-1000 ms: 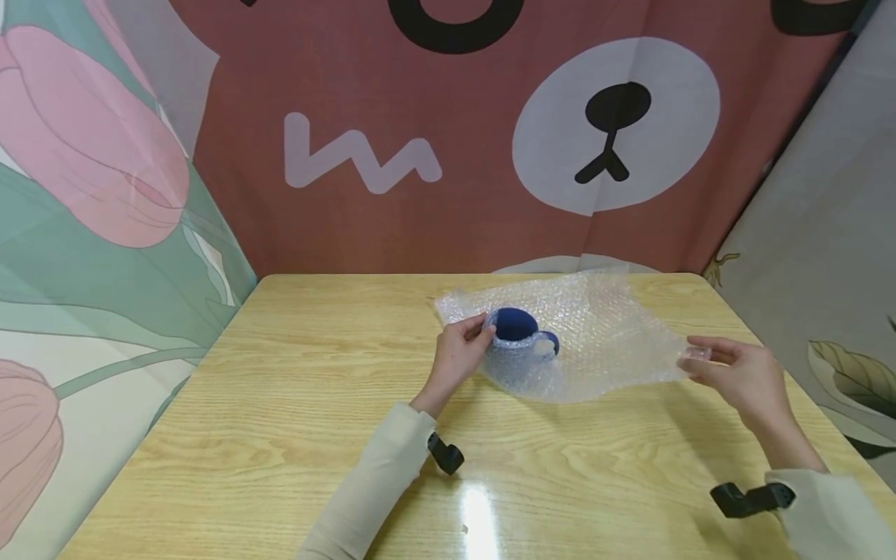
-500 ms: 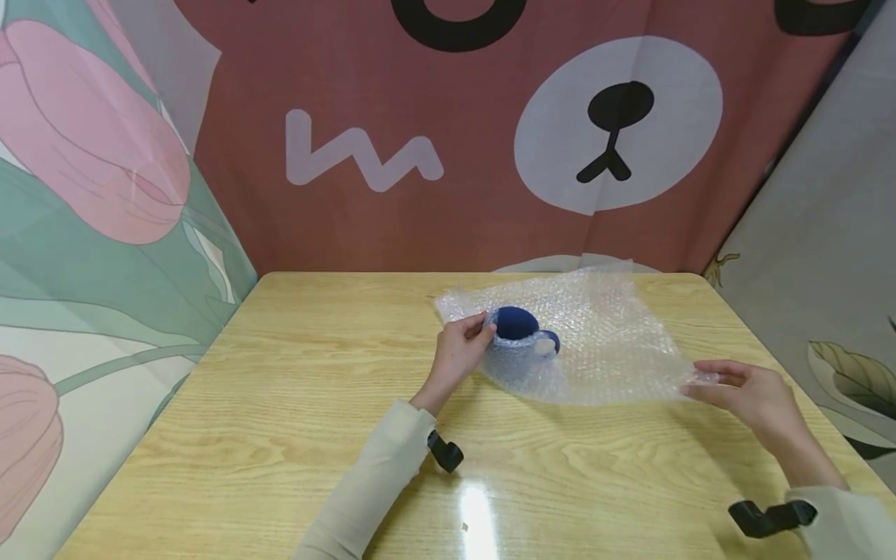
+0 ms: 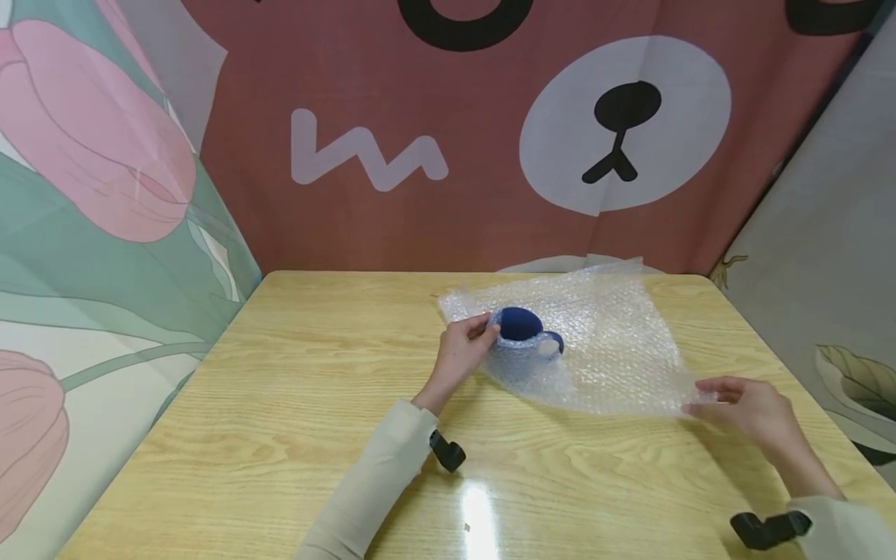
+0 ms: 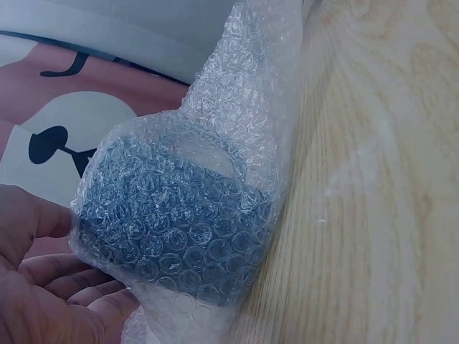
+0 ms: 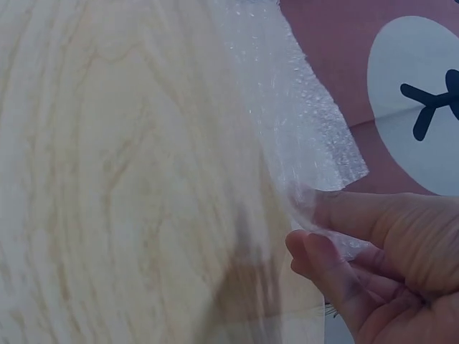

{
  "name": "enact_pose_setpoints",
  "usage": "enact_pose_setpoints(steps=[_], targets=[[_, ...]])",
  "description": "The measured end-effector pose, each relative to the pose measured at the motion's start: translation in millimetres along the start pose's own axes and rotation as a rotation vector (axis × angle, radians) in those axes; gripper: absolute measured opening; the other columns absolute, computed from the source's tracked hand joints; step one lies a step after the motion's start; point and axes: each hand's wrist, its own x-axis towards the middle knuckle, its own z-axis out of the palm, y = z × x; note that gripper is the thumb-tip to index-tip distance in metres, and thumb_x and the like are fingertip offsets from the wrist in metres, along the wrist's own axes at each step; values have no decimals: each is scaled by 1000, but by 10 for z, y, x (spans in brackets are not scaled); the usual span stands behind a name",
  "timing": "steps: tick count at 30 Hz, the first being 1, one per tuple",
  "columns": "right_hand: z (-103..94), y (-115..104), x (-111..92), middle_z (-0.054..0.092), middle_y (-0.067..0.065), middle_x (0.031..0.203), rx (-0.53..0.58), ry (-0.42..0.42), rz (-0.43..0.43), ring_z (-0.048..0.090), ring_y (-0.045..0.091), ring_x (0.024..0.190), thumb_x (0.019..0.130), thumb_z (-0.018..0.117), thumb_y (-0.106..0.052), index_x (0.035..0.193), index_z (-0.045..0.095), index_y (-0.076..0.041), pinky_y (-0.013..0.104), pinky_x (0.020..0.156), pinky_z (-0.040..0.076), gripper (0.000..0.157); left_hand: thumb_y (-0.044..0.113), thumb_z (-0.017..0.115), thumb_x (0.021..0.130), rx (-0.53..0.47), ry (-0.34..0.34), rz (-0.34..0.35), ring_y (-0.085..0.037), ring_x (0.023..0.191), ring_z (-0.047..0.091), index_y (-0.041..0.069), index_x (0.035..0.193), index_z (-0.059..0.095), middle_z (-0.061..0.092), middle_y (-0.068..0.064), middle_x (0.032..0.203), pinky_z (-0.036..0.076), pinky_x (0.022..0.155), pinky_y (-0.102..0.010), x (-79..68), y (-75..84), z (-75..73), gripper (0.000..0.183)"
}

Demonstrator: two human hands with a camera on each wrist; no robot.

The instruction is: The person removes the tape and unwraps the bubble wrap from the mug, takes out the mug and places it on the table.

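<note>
A blue mug (image 3: 520, 323) stands on a sheet of bubble wrap (image 3: 623, 342), its handle toward the right. The wrap covers the mug's near side, and the blue shows through the bubbles (image 4: 179, 222) in the left wrist view. My left hand (image 3: 462, 354) pinches the mug's left rim together with the wrap, thumb on the near side. Off to the right, my right hand (image 3: 752, 412) pinches the near right corner of the wrap between thumb and fingers. In the right wrist view the wrap (image 5: 287, 107) stretches away from those fingertips (image 5: 323, 251).
Everything rests on a light wooden table (image 3: 280, 420). Its back edge meets a hanging cloth (image 3: 364, 225) printed with a bear. Patterned cloths also hang at left (image 3: 112, 272) and right (image 3: 819, 257). A small dark camera (image 3: 448, 451) is worn on each wrist.
My right hand has come down and nearer, drawing the wrap's right corner with it, so the sheet lies more spread out. The left hand and mug have hardly moved.
</note>
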Motion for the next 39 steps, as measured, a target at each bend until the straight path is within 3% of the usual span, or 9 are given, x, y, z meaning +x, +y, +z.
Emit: enact_pose_setpoints(steps=[4,15,21,30,34,39], targets=[[40,32,33,52,37,122,-13,-1,1,50,49,105,75,79,-53,124,59,7,51,73,47,80,18,62,96,-3,-4,4,-23,108,63,-1,128,61,65,-15,120,52,84,-29,4,6,6,37],[87,53,65,67,21,96,-89,48,-122,60,37,88,74,83,-40,111,66,8,36,64,44,62,17,64,95,25,14,14,-24,108,63,-2,126,62,65,-16,119,52,84,-29,4,-2,5,36],[75,42,59,64,23,99,-99,11,-111,58,37,89,76,81,-41,112,66,7,40,65,44,62,15,64,95,11,19,22,-25,107,64,-3,125,63,65,-18,117,52,83,-29,7,-2,16,35],[66,94,58,55,37,117,-113,-36,-89,52,50,103,76,79,-49,115,65,6,57,77,44,69,15,65,94,24,34,8,-25,107,64,-3,125,63,65,-18,117,51,85,-28,14,12,31,35],[69,112,51,53,38,119,-106,-40,-79,51,51,104,74,80,-52,116,65,7,56,77,45,73,15,65,94,25,37,9,-25,107,64,-3,124,63,65,-18,116,51,85,-28,13,9,34,35],[74,103,64,60,31,110,-100,-24,-78,56,42,96,74,81,-49,115,65,8,47,70,48,72,18,64,95,35,21,9,-23,107,64,-1,125,63,66,-16,117,51,84,-28,19,-8,9,36]])
